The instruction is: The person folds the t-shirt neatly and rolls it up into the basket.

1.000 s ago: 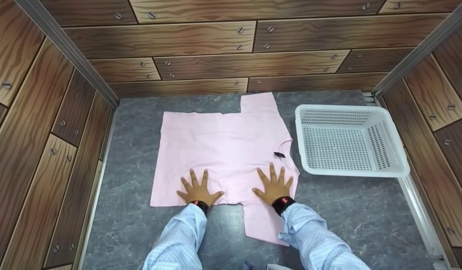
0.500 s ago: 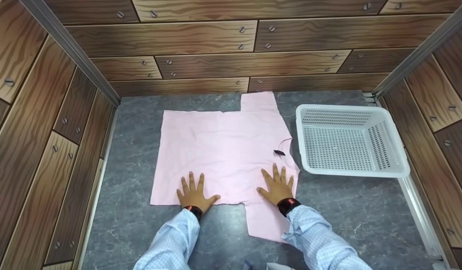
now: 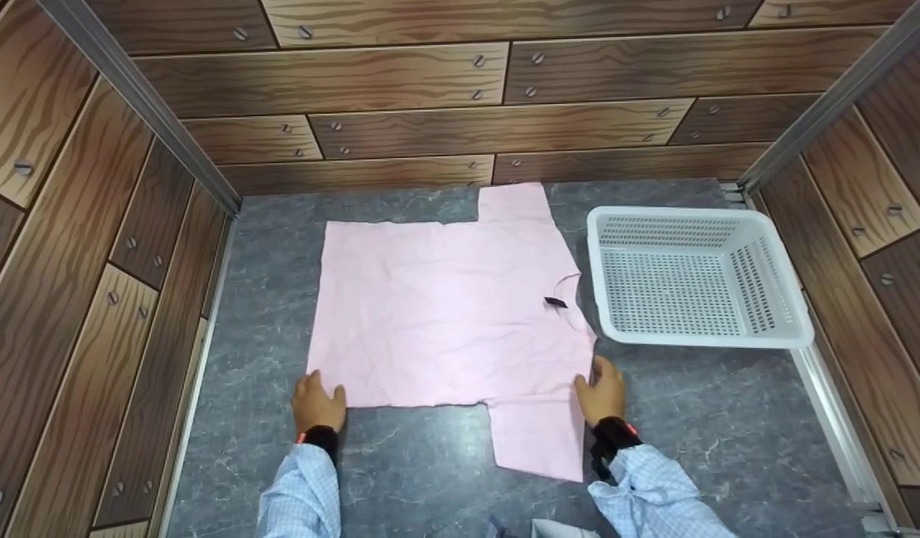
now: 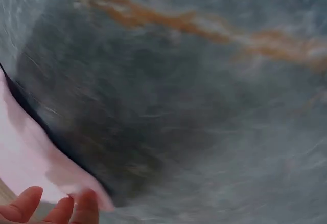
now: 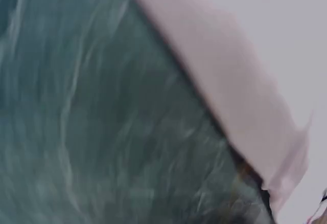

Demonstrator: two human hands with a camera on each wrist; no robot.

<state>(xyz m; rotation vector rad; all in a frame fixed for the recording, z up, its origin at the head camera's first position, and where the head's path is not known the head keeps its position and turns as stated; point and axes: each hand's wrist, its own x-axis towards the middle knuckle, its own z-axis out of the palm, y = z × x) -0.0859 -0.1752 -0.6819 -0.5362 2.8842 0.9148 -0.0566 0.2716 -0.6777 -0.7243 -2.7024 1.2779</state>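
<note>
A pink short-sleeved shirt (image 3: 445,306) lies spread flat on the dark grey marbled surface, its neckline and small black label (image 3: 555,302) to the right. My left hand (image 3: 319,403) is at the shirt's near hem corner, thumb apart from the fingers. In the left wrist view, fingertips (image 4: 86,203) overlap the corner of the pink cloth. My right hand (image 3: 601,392) is at the shoulder edge by the near sleeve, its thumb right at the fabric. The right wrist view is blurred and shows the shirt's edge (image 5: 230,81) but not the fingers.
A white perforated plastic basket (image 3: 607,329) stands right of the shirt, with nothing in it. Wood-patterned panels (image 3: 400,75) wall the back and both sides. Part of a pale grey object (image 3: 560,529) shows at the near edge.
Both hands have left their flat, spread position on the shirt. The left has moved left to the hem corner, and the right has moved right to the shoulder edge.
</note>
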